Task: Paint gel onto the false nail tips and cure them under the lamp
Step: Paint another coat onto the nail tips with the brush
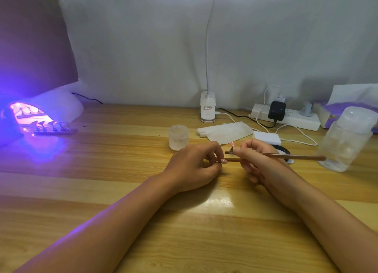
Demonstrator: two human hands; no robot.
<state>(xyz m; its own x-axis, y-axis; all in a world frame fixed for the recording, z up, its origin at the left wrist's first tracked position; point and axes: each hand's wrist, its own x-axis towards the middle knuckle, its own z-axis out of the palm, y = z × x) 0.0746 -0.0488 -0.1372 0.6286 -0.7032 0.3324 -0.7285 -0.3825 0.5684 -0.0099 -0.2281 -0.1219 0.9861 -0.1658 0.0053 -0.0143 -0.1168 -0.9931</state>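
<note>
My left hand (193,166) pinches one end of a short brown stick (234,160) that lies low over the wooden table. My right hand (255,160) grips a thin brown brush (290,156) like a pen, its handle pointing right. The brush tip meets a small nail tip on a stand (231,151) between my two hands. At the far left, the white curing lamp (51,109) glows violet. A strip holding several nail tips (55,129) lies at its mouth.
A small frosted jar (178,136) stands just beyond my left hand. White wipes (225,131) and a white block (267,137) lie behind my hands. A clear plastic bottle (345,137) stands at the right. A desk lamp base (208,107), power strip (286,116) and tissue pack (327,109) line the back wall.
</note>
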